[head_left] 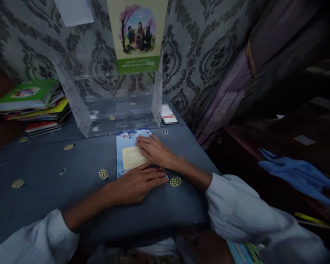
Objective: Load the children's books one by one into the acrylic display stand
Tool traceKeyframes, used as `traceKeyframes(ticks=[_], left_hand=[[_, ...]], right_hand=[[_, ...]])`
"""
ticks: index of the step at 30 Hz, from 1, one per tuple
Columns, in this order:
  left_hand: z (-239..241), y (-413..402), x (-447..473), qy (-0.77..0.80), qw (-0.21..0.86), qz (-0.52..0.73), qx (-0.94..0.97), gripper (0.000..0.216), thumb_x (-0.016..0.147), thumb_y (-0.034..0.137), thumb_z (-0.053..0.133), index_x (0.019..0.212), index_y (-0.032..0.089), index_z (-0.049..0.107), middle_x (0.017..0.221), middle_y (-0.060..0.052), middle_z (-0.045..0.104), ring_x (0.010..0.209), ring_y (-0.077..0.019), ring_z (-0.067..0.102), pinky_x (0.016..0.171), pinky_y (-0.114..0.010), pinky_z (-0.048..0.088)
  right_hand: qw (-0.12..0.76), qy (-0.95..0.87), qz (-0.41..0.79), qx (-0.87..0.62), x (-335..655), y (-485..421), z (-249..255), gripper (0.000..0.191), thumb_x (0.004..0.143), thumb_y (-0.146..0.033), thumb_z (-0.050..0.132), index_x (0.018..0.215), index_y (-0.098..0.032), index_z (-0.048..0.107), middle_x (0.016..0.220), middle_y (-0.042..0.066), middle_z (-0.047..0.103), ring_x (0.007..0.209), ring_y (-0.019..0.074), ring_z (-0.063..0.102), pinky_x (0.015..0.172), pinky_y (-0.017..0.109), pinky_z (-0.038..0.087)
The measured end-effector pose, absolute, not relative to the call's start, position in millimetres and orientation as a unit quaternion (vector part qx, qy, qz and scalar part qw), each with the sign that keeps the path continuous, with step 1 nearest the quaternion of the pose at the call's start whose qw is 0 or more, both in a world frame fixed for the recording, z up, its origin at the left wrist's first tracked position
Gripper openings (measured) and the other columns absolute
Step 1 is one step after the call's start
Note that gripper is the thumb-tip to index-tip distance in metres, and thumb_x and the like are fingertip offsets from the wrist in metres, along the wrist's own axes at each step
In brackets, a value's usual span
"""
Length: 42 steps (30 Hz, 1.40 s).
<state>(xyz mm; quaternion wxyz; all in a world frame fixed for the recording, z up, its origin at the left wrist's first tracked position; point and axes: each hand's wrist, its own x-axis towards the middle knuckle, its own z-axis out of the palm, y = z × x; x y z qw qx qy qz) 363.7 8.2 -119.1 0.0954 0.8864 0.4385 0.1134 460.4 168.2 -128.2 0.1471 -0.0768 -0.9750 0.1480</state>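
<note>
A light blue booklet [119, 154] with a cream panel of text and a barcode lies on the dark blue tablecloth [82, 190], its top edge toward the clear plastic rack. Across its lower edge rests my left hand [139, 181], laid flat with the fingers stretched to the right. My right hand [156, 150] lies on the booklet's right half, palm down, fingers extended toward the upper left. Between them the two hands cover the right and bottom parts of the booklet. Neither hand is wrapped around anything.
Behind the booklet stands a clear plastic rack [77, 110]. A stack of books [30, 99] sits at the back left. A white card [168, 114] lies right of the rack. Blue cloth [294, 174] hangs at the right, beyond the table's edge. A green poster [139, 66] is on the wall.
</note>
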Motion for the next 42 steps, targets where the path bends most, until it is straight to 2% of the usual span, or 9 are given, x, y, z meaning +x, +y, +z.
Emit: traceKeyframes(ticks=[4, 11, 17, 25, 32, 37, 40, 42], left_hand=[[-122, 8, 364, 0.454, 0.111, 0.125, 0.875, 0.050, 0.098, 0.010, 0.041, 0.147, 0.016, 0.048, 0.151, -0.012, 0.053, 0.145, -0.0208, 0.044, 0.122, -0.040, 0.032], [-125, 9, 363, 0.451, 0.135, 0.133, 0.872, 0.055, 0.094, 0.007, 0.041, 0.148, 0.017, 0.046, 0.153, -0.012, 0.051, 0.146, -0.0202, 0.041, 0.125, -0.043, 0.027], [-126, 9, 362, 0.450, 0.153, 0.136, 0.869, 0.061, 0.092, 0.003, 0.041, 0.151, 0.017, 0.043, 0.155, -0.011, 0.048, 0.149, -0.0198, 0.036, 0.126, -0.044, 0.025], [-125, 8, 362, 0.454, 0.158, 0.126, 0.868, 0.062, 0.091, 0.002, 0.040, 0.152, 0.017, 0.041, 0.157, -0.009, 0.045, 0.150, -0.0183, 0.035, 0.127, -0.043, 0.024], [-127, 8, 361, 0.447, 0.149, 0.133, 0.872, 0.065, 0.091, 0.001, 0.040, 0.153, 0.019, 0.039, 0.156, -0.009, 0.046, 0.150, -0.0187, 0.035, 0.127, -0.043, 0.024], [-124, 6, 363, 0.455, 0.147, 0.148, 0.866, 0.049, 0.102, 0.010, 0.036, 0.149, 0.019, 0.045, 0.156, -0.009, 0.048, 0.148, -0.0176, 0.039, 0.126, -0.042, 0.025], [-122, 6, 352, 0.487, 0.148, 0.172, 0.843, 0.043, 0.107, 0.028, 0.036, 0.150, 0.023, 0.045, 0.157, -0.006, 0.046, 0.147, -0.0163, 0.040, 0.125, -0.040, 0.027], [-123, 8, 334, 0.524, 0.142, 0.180, 0.821, 0.047, 0.108, 0.039, 0.035, 0.153, 0.024, 0.039, 0.158, -0.006, 0.044, 0.148, -0.0167, 0.037, 0.125, -0.041, 0.027]], right_hand=[[0.112, -0.979, 0.168, 0.002, 414, 154, -128, 0.038, 0.105, -0.028, 0.041, 0.138, -0.020, 0.058, 0.151, 0.011, 0.054, 0.144, 0.0209, 0.045, 0.123, 0.046, 0.031], [0.103, -0.984, 0.141, 0.016, 365, 156, -136, 0.041, 0.105, -0.033, 0.046, 0.140, -0.015, 0.056, 0.156, 0.014, 0.047, 0.148, 0.0232, 0.040, 0.123, 0.046, 0.031], [0.105, -0.983, 0.145, -0.032, 380, 170, -133, 0.051, 0.104, -0.038, 0.047, 0.147, -0.010, 0.049, 0.157, 0.018, 0.044, 0.149, 0.0261, 0.037, 0.124, 0.045, 0.030], [0.123, -0.979, 0.145, -0.075, 420, 194, -136, 0.049, 0.105, -0.037, 0.043, 0.148, -0.014, 0.049, 0.156, 0.015, 0.047, 0.148, 0.0253, 0.039, 0.124, 0.048, 0.030], [0.150, -0.969, 0.144, -0.135, 455, 219, -148, 0.050, 0.103, -0.039, 0.044, 0.147, -0.015, 0.051, 0.155, 0.017, 0.047, 0.147, 0.0287, 0.041, 0.121, 0.055, 0.033], [0.177, -0.958, 0.158, -0.159, 460, 220, -158, 0.050, 0.102, -0.037, 0.045, 0.147, -0.017, 0.051, 0.155, 0.015, 0.047, 0.147, 0.0280, 0.040, 0.121, 0.054, 0.035], [0.186, -0.955, 0.158, -0.166, 458, 219, -161, 0.049, 0.102, -0.037, 0.045, 0.146, -0.016, 0.052, 0.154, 0.015, 0.048, 0.147, 0.0283, 0.041, 0.121, 0.054, 0.035], [0.191, -0.954, 0.160, -0.164, 458, 219, -162, 0.049, 0.102, -0.038, 0.045, 0.146, -0.019, 0.052, 0.154, 0.014, 0.049, 0.146, 0.0280, 0.042, 0.120, 0.054, 0.036]])
